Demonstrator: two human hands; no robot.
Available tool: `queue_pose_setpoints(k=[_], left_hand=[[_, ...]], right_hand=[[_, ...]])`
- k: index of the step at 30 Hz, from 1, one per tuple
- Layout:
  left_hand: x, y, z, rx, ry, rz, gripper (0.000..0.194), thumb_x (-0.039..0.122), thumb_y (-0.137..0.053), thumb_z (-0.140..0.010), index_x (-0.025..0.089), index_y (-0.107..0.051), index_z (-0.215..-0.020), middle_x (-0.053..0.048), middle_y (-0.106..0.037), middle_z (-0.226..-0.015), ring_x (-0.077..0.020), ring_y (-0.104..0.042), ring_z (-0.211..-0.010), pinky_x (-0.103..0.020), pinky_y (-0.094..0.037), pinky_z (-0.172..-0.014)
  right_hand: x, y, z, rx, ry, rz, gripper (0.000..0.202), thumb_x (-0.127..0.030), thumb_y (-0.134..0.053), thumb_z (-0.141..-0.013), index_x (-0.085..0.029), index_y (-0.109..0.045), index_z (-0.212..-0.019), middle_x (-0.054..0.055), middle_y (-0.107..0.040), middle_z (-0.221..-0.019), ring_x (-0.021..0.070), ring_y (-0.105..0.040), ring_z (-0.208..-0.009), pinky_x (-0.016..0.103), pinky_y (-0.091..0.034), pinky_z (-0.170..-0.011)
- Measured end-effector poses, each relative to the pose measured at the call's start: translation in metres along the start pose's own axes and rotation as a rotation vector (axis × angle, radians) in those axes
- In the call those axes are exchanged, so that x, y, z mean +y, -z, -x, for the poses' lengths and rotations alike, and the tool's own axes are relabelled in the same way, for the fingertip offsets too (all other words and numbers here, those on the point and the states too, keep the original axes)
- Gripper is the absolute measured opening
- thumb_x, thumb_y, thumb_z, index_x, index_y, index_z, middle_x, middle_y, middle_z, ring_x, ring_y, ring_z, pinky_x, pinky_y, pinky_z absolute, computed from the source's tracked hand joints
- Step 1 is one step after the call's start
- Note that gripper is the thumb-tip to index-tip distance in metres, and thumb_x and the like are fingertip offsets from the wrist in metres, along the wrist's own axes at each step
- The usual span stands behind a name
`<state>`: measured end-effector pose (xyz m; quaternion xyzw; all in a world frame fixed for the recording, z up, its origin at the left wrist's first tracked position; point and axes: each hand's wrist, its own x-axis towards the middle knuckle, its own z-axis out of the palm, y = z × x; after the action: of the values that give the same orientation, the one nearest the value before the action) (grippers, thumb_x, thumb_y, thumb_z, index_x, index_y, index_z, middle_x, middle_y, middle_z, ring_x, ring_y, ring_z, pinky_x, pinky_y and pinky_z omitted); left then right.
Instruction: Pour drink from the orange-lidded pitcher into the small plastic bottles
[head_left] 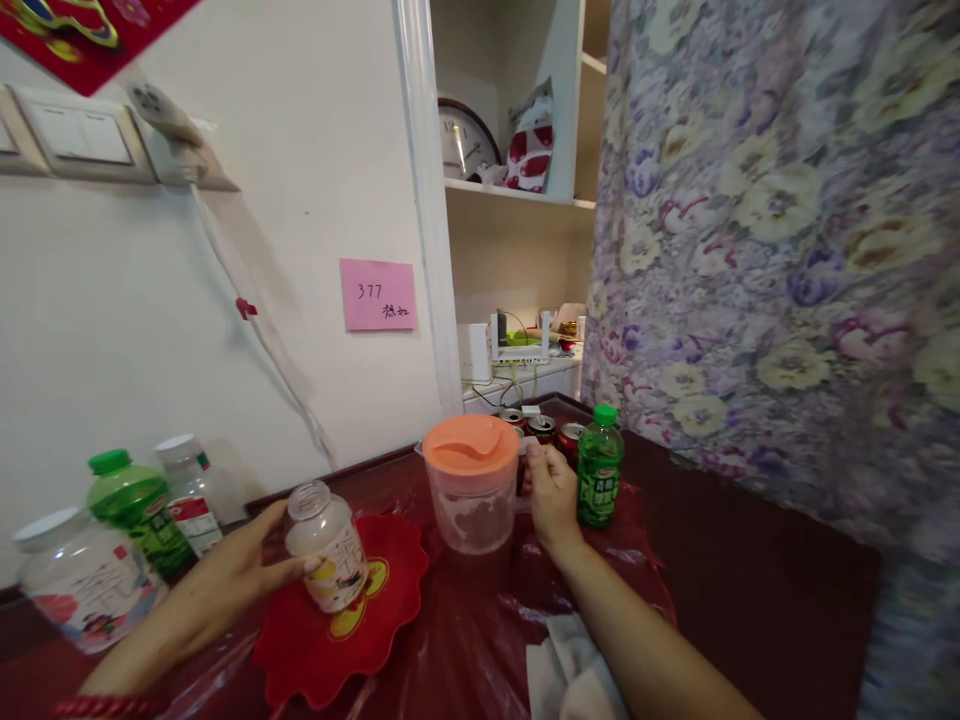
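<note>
My left hand (251, 560) is curved around the left side of a small clear jar (328, 550) with a printed label and no lid, thumb in front. The jar stands on a red scalloped mat (386, 590) with gold designs. My right hand (553, 495) is wrapped around the handle of a clear plastic pitcher (474, 515) topped with an orange lid (472, 442). The pitcher sits upright on the dark red table, to the right of the mat. Just right of my right hand stands a green drink bottle (600, 470).
Several cans (541, 428) stand behind the pitcher. At the left are a lidded jar (86, 580), another green bottle (135, 505) and a white-capped bottle (191, 495). A pale cloth (574, 670) lies near the front, and a floral curtain (780, 250) hangs at the right.
</note>
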<state>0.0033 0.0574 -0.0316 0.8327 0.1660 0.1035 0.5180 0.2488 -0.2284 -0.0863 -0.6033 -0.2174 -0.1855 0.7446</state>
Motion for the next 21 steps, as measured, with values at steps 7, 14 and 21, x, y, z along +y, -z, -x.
queue_pose_setpoints(k=[7,14,21], left_hand=[[0.005,-0.002,0.001,0.017,0.010,-0.017,0.078,0.025,-0.079,-0.069,0.023,-0.042,-0.137,-0.006,-0.061,-0.137,-0.0329,-0.053,-0.129,-0.043,-0.046,-0.108],[0.008,-0.003,0.002,0.042,-0.024,-0.047,0.081,0.029,-0.081,-0.066,0.019,-0.043,-0.137,-0.013,-0.059,-0.138,-0.0345,-0.056,-0.125,-0.045,-0.048,-0.105],[0.021,-0.009,0.010,0.008,-0.034,-0.102,0.072,0.036,-0.075,-0.075,0.016,-0.041,-0.135,-0.017,-0.052,-0.143,-0.0321,-0.053,-0.129,-0.042,-0.045,-0.108]], right_hand=[[-0.011,0.005,-0.006,0.052,0.173,0.041,0.035,-0.048,-0.054,-0.091,-0.016,-0.059,-0.107,0.007,-0.063,-0.097,0.0183,-0.059,-0.087,0.030,-0.048,-0.076],[-0.057,0.015,-0.008,0.117,0.492,0.120,0.032,-0.039,-0.058,-0.086,-0.018,-0.057,-0.110,0.012,-0.052,-0.121,0.0255,-0.049,-0.114,0.043,-0.042,-0.095],[-0.115,0.010,0.006,-0.075,0.704,0.006,0.018,-0.029,-0.052,-0.091,-0.020,-0.056,-0.106,0.008,-0.057,-0.101,0.0225,-0.056,-0.097,0.041,-0.046,-0.085]])
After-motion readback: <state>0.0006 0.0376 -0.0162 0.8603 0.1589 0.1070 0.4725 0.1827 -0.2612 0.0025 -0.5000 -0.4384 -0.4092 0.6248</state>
